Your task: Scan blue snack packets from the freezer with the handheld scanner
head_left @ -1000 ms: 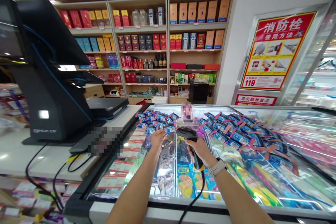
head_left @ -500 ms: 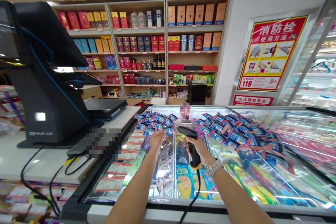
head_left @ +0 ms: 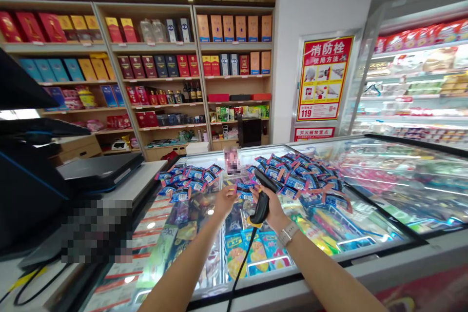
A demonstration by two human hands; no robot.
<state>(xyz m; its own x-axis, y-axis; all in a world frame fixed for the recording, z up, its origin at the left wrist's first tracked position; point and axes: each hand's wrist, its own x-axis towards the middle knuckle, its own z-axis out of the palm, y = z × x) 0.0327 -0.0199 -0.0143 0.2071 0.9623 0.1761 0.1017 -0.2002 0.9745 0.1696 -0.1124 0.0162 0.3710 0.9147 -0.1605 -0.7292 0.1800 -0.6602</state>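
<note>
My right hand is wrapped round a black and yellow barcode scanner, whose cable hangs down toward me. A small blue packet with pink ends spans the gap between my hands. My left hand pinches its left end, while fingertips of my right hand are at its other end. Many similar blue packets lie on the freezer's glass top, in a left pile and a larger right pile. Under the glass are colourful packaged goods.
On the left counter stand a dark checkout terminal and a flat black device. The chest freezer's black frame crosses on the right. Shelves of boxed goods line the back, beside a red fire hydrant sign.
My view has turned to the right. My left hand has moved from the left pile to near the scanner, and a blue packet is now between my hands. The scanner has tilted.
</note>
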